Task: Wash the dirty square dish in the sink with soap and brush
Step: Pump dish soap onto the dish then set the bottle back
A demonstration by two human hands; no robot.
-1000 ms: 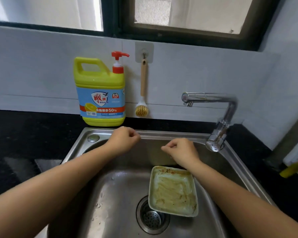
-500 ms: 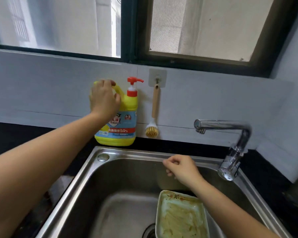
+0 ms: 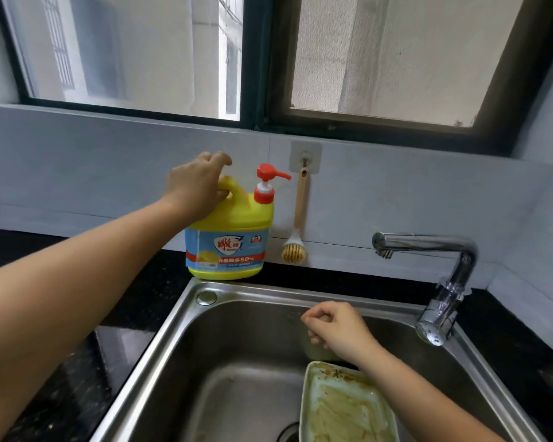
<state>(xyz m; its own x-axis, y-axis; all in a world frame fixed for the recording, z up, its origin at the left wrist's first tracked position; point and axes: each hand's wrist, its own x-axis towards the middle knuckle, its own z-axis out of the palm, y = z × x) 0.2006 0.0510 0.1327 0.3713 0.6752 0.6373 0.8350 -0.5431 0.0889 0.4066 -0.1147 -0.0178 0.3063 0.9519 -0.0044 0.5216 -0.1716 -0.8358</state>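
A left hand (image 3: 197,186) curls its fingers round the handle of the yellow soap bottle (image 3: 230,237) at the back rim of the steel sink (image 3: 173,330); the right hand (image 3: 339,330), fingers curled into a fist and holding nothing, hovers over the basin just beyond the far edge of the dirty square dish (image 3: 345,409), which lies on the sink floor; the brush (image 3: 296,247) hangs from a wall hook (image 3: 305,156) just beside the bottle; the faucet (image 3: 428,247) stands at right.

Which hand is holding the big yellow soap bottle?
The left hand grips the handle of the yellow plastic soap bottle; the right hand is curled, empty, over the steel sink.
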